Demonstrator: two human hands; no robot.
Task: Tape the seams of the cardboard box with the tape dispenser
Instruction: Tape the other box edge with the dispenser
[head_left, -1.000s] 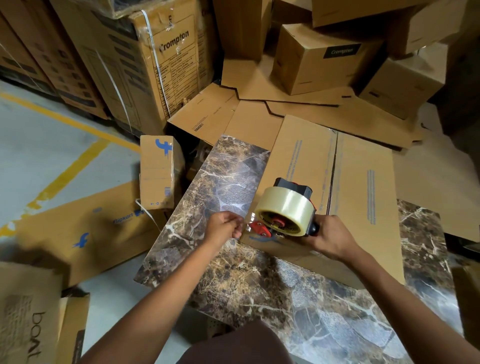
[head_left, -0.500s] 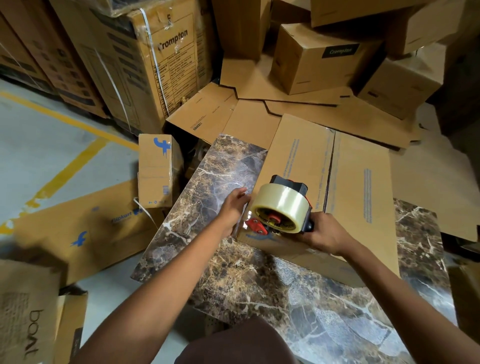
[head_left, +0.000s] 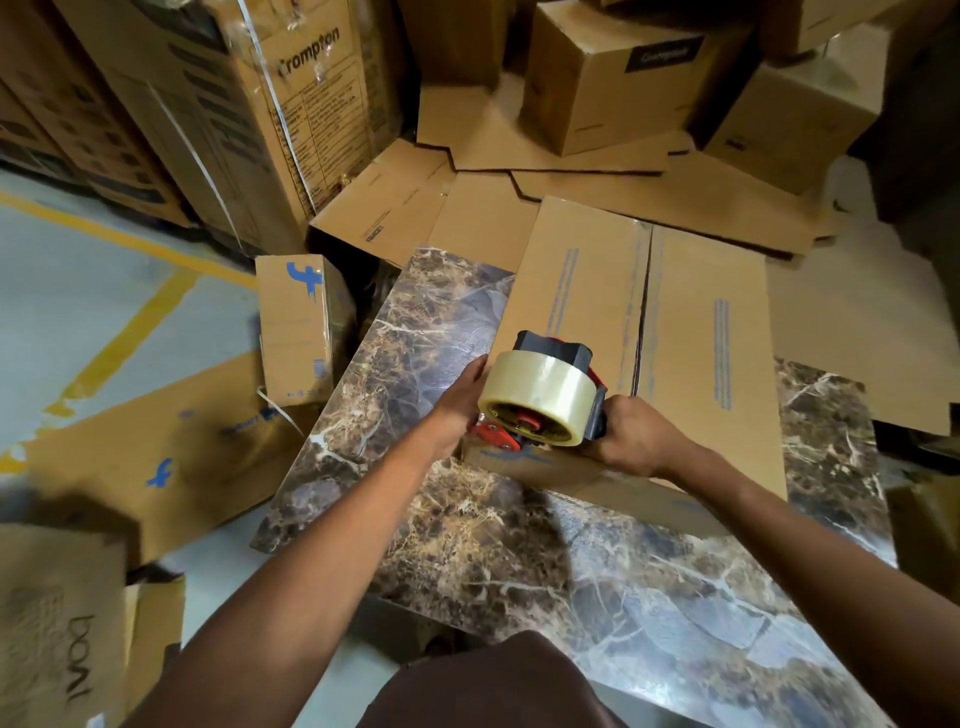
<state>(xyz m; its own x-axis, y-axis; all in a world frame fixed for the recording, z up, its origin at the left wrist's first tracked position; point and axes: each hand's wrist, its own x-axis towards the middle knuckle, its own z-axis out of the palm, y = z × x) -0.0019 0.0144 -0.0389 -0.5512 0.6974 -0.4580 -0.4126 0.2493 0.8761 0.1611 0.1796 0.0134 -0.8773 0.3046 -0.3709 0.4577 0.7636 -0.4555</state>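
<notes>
A big cardboard box (head_left: 691, 332) lies flat on the marble bench (head_left: 519, 561), flaps shut. The right hand (head_left: 636, 439) has its fingers wrapped tight around the handle of the tape dispenser (head_left: 540, 397), which sits at the box's near edge. The left hand (head_left: 460, 402) rests flat against the box's left side, fingers open.

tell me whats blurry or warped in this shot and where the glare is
Head view: wide-angle bending at the edges; the boat-branded box at lower left is smeared; soft glare on the marble table; tape dispenser and both hands stay fairly sharp.
</notes>
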